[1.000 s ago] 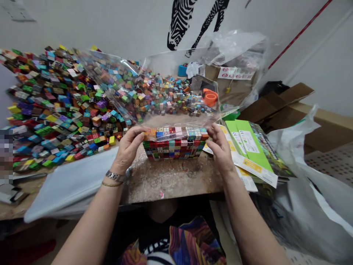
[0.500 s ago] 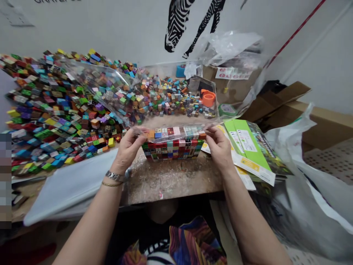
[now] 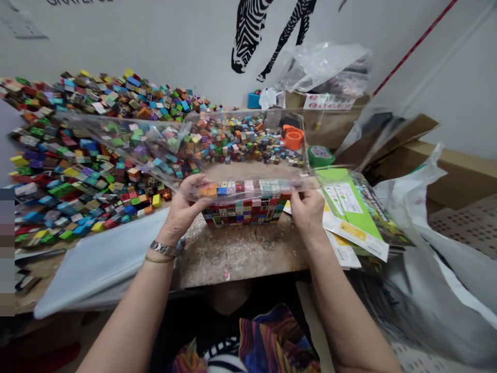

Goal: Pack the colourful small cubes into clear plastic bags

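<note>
Holding clear film (image 3: 233, 197), 2 hands (image 3: 308, 207), stacked cubes (image 3: 244, 213)

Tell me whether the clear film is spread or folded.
Spread: the film reaches past the left hand and right hand, with loose cubes showing through.

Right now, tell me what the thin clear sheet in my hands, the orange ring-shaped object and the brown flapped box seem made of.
The thin clear sheet looks like glossy plastic film: it creases and shows small coloured cubes through it. The orange ring-shaped object is probably hard plastic, smooth and evenly coloured. The brown flapped box looks like matt cardboard, stiffly folded.
</note>
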### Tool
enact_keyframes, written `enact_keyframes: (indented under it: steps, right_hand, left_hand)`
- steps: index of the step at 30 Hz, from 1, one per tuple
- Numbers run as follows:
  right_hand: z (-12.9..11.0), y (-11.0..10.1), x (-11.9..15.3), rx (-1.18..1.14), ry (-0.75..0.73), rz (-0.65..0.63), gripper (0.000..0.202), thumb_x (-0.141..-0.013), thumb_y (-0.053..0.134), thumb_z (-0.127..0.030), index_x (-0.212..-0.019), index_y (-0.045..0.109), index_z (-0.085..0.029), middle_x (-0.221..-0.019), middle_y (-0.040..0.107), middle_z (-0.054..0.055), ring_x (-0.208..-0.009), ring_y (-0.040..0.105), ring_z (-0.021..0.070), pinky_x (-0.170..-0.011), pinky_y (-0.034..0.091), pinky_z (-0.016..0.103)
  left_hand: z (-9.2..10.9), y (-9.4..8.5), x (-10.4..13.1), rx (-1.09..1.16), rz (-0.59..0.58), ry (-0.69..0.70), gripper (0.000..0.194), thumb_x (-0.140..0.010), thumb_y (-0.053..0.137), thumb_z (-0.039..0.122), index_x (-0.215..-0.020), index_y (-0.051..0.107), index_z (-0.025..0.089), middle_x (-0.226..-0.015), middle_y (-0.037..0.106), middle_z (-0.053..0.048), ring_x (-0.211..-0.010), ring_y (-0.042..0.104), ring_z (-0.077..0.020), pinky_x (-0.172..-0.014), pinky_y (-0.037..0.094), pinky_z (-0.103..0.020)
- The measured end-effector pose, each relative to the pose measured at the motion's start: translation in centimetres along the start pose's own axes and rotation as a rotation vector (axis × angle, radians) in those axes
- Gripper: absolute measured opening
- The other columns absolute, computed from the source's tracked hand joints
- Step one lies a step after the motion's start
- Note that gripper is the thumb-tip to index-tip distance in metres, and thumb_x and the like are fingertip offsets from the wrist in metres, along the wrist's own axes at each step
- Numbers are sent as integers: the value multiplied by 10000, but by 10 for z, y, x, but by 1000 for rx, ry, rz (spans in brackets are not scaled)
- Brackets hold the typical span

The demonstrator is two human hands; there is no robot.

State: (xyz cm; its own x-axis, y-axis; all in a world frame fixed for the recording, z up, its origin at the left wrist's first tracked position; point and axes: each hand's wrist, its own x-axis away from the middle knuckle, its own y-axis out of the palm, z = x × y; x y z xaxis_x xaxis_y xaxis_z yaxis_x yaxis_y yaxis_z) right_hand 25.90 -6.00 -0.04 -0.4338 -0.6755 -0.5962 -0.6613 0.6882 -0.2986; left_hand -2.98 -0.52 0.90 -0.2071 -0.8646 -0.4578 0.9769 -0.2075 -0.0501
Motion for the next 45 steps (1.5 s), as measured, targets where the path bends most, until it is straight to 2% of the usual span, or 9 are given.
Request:
enact_keyframes:
  steps: [6,12,17,24,32,37,40,43,45]
  right_hand:
    - [-2,-9,10,-10,32,-76,166,-849,520,-288,-888,663,-213,-768,664,33,-717,606,210,-724,494,358]
    - [7,-14,21,-384,95,-202,382,-906,572,-428,-1240,612,-247,-1210,674,66,-1120,621,238,-981,492,417]
    - [7,-10,17,-500,162,-332,495,-845,666,-555,-1249,640,-268,-1260,688,74,-1155,638,245,-1012,509,436]
    - [7,-4,4,-537,208,-318,438,-768,760,-535,-1096,690,-254,-1102,739,37,-1024,680,222,-965,548,439]
    - [7,1,5,-472,176,-195,359,-728,774,-537,-895,681,-234,-897,733,24,-839,683,199,-839,575,398]
    - [7,3,9,-410,164,-138,330,-738,760,-514,-905,693,-238,-895,739,33,-860,683,218,-836,569,400]
    - [13,3,12,-382,154,-92,289,-815,680,-505,-934,706,-243,-900,741,38,-922,682,236,-872,556,417]
    - [19,2,14,-330,98,-72,256,-892,580,-441,-999,716,-252,-940,748,35,-961,682,230,-890,547,409]
    - [20,2,14,-280,50,-81,231,-880,580,-384,-1014,714,-252,-965,754,33,-943,688,222,-875,549,393]
  left_hand:
    - [0,0,-1,-93,55,-42,456,-722,827,384,-1108,643,223,-1035,697,-37,-923,680,-197,-852,567,-331]
    - [-2,0,-1,-96,65,-60,410,-700,846,372,-1029,673,201,-1068,695,-51,-985,669,-207,-914,546,-341]
    - [-7,-4,-1,-41,43,-74,432,-705,852,332,-1078,666,222,-1042,717,-41,-944,692,-197,-892,569,-344]
    - [-3,-5,-5,31,-62,-123,521,-645,896,305,-1107,669,227,-1151,709,-72,-1024,690,-221,-918,580,-357]
    - [1,-1,-6,-25,-73,-136,567,-613,913,359,-1096,649,223,-1047,709,-55,-874,703,-198,-777,611,-325]
    - [3,-3,-6,-61,-81,-147,467,-657,885,369,-1032,657,211,-981,708,-52,-804,707,-196,-684,618,-310]
    - [3,-4,-9,-78,-102,-138,431,-668,874,382,-999,662,205,-993,709,-61,-810,710,-207,-676,628,-330]
    - [5,-4,-10,-91,-108,-140,423,-676,868,383,-996,669,191,-1001,713,-73,-814,708,-206,-689,635,-342]
    - [6,-3,-11,-85,-109,-148,413,-684,862,380,-997,672,190,-979,714,-69,-785,707,-197,-657,634,-328]
